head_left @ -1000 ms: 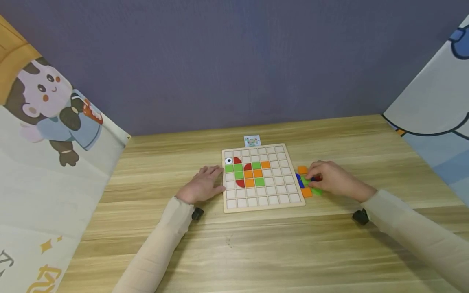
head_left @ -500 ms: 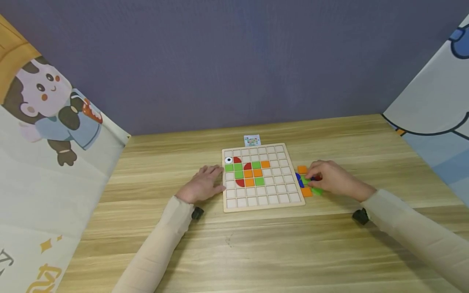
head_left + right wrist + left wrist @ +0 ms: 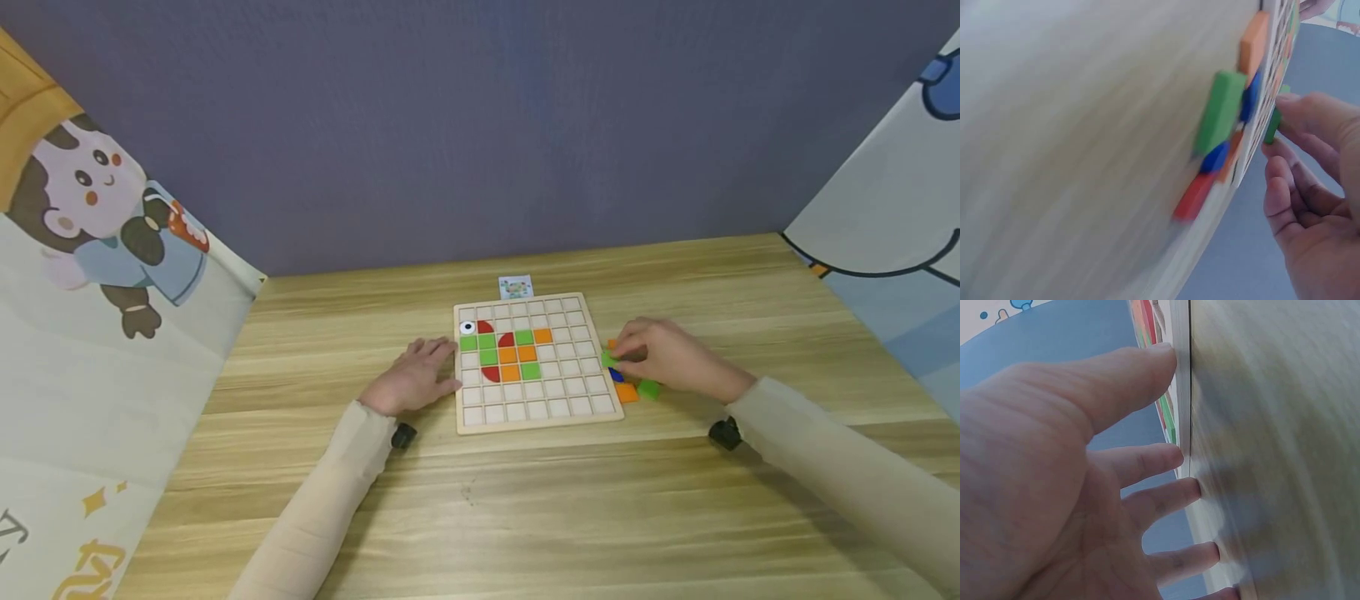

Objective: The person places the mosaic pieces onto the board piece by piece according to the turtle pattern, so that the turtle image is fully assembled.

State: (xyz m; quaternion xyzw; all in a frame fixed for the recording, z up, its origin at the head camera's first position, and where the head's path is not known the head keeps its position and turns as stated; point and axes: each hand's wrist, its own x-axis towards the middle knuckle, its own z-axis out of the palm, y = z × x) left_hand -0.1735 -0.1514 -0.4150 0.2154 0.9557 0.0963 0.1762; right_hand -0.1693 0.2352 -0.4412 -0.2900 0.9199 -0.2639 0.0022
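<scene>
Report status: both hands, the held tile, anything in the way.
Right hand pinches green tile by right edge of grid board. Left hand touches its left edge. No obstruction seen between tile and board.

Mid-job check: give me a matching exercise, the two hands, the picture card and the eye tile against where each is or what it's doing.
1. left hand
2. right hand
3. picture card
4. eye tile

A. set into the board
B. beside the board, at its left rim
C. on the table, beyond the board's far edge
D. pinching a green tile

Pairs: 1-B, 2-D, 3-C, 4-A
</scene>
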